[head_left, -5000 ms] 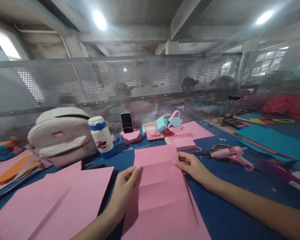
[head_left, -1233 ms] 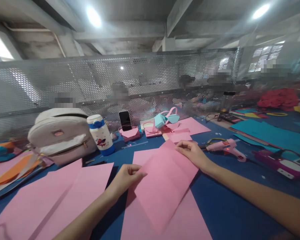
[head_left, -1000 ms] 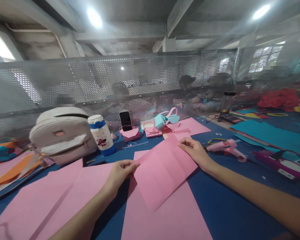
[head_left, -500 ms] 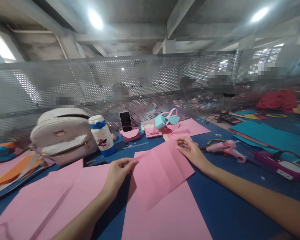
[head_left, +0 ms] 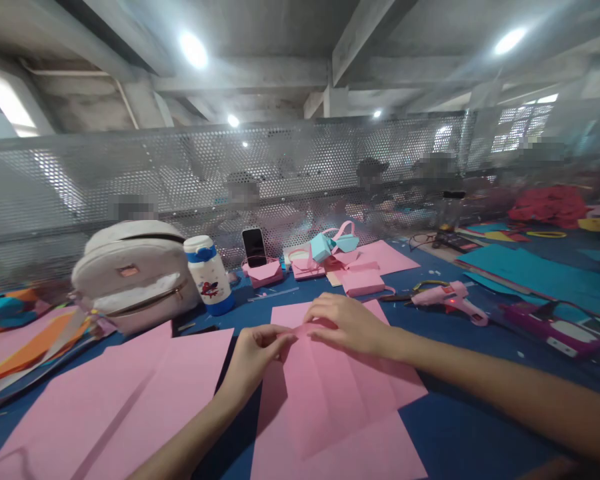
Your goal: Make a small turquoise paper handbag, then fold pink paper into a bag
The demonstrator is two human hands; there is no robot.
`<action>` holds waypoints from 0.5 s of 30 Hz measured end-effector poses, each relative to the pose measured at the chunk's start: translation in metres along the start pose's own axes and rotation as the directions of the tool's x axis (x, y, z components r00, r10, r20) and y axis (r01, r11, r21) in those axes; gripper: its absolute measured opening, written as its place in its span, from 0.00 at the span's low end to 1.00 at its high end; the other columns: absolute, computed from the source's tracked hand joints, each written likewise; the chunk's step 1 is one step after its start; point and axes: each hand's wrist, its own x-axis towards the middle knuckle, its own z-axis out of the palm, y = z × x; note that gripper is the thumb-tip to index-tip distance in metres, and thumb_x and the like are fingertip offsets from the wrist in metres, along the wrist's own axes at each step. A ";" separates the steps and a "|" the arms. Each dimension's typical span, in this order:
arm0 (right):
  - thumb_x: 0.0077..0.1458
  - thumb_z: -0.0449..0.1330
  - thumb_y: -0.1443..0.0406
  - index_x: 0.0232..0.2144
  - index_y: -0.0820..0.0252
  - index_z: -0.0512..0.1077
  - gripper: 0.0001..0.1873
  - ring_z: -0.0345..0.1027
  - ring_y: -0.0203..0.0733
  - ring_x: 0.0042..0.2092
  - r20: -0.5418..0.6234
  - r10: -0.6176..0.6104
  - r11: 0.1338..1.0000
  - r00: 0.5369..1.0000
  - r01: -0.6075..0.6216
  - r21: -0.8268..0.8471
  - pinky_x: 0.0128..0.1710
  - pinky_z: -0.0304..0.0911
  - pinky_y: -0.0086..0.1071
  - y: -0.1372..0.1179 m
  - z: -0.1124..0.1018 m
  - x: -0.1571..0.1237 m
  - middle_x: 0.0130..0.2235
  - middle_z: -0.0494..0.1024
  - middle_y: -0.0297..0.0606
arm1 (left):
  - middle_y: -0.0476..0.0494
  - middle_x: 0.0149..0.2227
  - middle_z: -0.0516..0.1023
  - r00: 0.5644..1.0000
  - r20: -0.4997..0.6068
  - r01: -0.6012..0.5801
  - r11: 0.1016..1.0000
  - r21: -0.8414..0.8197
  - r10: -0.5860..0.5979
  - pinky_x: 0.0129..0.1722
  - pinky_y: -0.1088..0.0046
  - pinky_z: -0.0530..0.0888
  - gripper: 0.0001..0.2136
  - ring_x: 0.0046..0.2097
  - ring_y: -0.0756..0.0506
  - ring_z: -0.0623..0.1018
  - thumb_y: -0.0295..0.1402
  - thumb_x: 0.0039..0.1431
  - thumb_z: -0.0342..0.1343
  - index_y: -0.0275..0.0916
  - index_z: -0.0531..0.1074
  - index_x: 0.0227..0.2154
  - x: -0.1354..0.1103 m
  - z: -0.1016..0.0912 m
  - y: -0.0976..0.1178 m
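A pink sheet of paper (head_left: 355,393) with parallel creases is tilted above a larger flat pink sheet (head_left: 390,460). At its upper left corner, my left hand (head_left: 257,357) pinches the edge between thumb and fingers. My right hand (head_left: 347,323) is bent over the top edge close by, thumb and fingertips closed on the paper beside the left fingertips; its palm hides part of that edge. Left of my left hand lie more pink sheets (head_left: 150,400). A pink glue gun (head_left: 450,298) with a red light rests beyond my right forearm.
A white backpack (head_left: 135,273) and a bottle (head_left: 209,277) stand at the back left. A phone (head_left: 254,245) leans behind small pink paper bags (head_left: 264,273). Turquoise sheets (head_left: 530,270) and a purple tool (head_left: 555,330) lie right. Behind runs a perforated metal screen (head_left: 305,160).
My right hand has moved left along the paper's top edge, from its right corner to beside my left hand. The creased sheet has shifted slightly right and lower.
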 end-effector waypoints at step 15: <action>0.48 0.64 0.53 0.25 0.59 0.73 0.15 0.65 0.39 0.31 -0.219 0.439 0.702 0.872 -0.180 0.689 0.34 0.59 0.32 0.024 -0.005 0.009 0.27 0.73 0.33 | 0.44 0.27 0.76 0.998 -0.067 -0.023 0.959 -0.282 0.005 0.32 0.69 0.73 0.34 0.28 0.45 0.74 0.61 0.55 0.50 0.33 0.74 0.47 -0.006 -0.006 0.006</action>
